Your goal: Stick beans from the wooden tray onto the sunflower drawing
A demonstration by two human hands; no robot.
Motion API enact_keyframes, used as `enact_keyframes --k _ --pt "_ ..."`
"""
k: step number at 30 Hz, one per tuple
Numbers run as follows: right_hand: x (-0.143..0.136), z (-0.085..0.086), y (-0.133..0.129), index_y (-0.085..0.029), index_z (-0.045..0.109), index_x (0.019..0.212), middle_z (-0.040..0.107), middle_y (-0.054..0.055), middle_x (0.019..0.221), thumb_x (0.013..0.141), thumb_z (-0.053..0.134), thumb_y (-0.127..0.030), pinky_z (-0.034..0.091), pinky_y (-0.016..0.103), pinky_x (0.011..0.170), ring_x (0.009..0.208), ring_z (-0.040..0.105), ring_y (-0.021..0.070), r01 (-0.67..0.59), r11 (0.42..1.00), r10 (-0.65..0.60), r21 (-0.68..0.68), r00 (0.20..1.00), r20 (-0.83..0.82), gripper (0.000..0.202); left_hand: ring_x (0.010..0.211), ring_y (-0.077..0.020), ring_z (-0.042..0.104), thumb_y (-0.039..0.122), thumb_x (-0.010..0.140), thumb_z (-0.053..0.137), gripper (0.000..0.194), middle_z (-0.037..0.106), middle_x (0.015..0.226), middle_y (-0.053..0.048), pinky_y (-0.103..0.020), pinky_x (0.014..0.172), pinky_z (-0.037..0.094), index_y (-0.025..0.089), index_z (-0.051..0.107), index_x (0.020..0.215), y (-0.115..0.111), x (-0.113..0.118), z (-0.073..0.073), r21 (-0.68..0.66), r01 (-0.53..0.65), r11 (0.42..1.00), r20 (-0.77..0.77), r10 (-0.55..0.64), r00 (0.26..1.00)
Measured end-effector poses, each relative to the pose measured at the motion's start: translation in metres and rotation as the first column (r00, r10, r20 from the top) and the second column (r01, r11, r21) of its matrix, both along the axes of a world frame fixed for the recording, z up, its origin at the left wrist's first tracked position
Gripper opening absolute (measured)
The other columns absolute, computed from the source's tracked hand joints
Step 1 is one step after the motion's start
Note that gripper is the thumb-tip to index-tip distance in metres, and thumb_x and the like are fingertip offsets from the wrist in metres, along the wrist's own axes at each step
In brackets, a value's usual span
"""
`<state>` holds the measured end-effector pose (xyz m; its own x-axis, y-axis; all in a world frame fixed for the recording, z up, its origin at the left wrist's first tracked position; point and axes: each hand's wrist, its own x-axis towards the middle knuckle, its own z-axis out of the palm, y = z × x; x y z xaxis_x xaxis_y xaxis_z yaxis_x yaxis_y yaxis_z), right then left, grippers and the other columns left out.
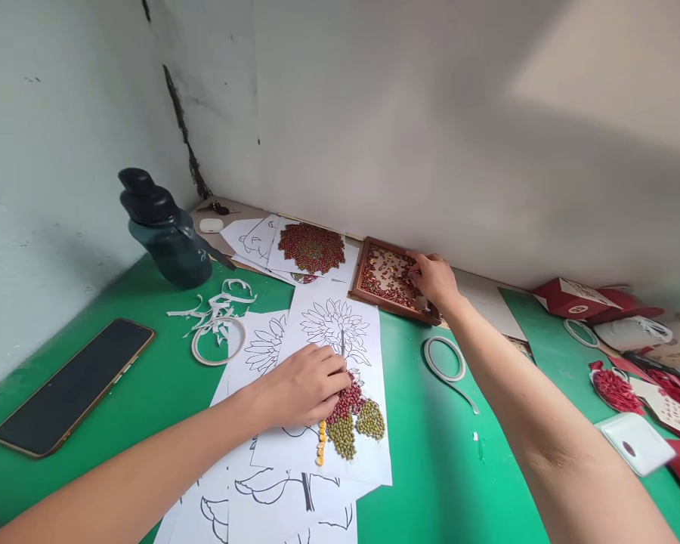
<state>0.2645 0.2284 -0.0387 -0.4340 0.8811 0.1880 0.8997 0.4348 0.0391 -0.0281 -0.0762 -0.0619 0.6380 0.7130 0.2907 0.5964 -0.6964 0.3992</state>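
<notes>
Sheet pointing lengthwise away, left hand atop, right hand in tray

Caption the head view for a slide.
Left hand on a flower drawing partly filled with beans; right hand at a wooden bean tray.

White paper with black line drawings carries red beans, olive-green beans and yellow kernels. From them, the plain green worktop holds a black, gold-edged phone at nine o'clock, a dark teal, black-lidded bottle at ten, and a reddish-brown tray at one.
</notes>
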Motion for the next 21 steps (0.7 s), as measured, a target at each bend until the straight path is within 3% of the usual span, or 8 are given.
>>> enact_keyframes --k 12,17,21 --pt "-0.003 -0.001 -0.006 -0.014 0.054 0.156 0.08 0.015 0.109 0.094 0.046 -0.011 0.051 0.047 0.095 0.115 0.064 0.0371 -0.036 0.999 0.036 0.019 0.999 0.02 0.063 0.1 -0.0231 0.058 0.019 0.1 0.061 0.012 0.066 0.11 -0.006 -0.041 0.088 0.048 0.02 0.067 0.11 0.001 0.0 -0.003 0.0 0.003 1.0 0.034 -0.003 0.999" --pt "0.001 0.008 -0.026 -0.015 0.056 0.152 0.081 0.013 0.105 0.092 0.051 -0.014 0.049 0.053 0.103 0.112 0.064 0.0368 0.015 0.997 0.002 0.08 0.977 -0.213 0.06 0.099 -0.023 0.058 0.019 0.101 0.06 0.011 0.066 0.109 -0.006 -0.041 0.088 0.048 0.02 0.067 0.109 0.001 0.0 -0.001 -0.023 -0.001 1.0 0.024 0.001 1.0" --pt "0.012 0.002 -0.079 -0.021 0.056 0.15 0.079 0.008 0.097 0.095 0.055 -0.022 0.051 0.051 0.1 0.105 0.066 0.0327 0.001 0.986 0.077 0.168 0.887 -0.456 0.055 0.098 -0.0229 0.058 0.019 0.099 0.061 0.011 0.066 0.109 -0.006 -0.04 0.086 0.048 0.02 0.067 0.109 0.001 0.0 0.001 -0.027 -0.004 1.0 0.031 0.004 1.0"
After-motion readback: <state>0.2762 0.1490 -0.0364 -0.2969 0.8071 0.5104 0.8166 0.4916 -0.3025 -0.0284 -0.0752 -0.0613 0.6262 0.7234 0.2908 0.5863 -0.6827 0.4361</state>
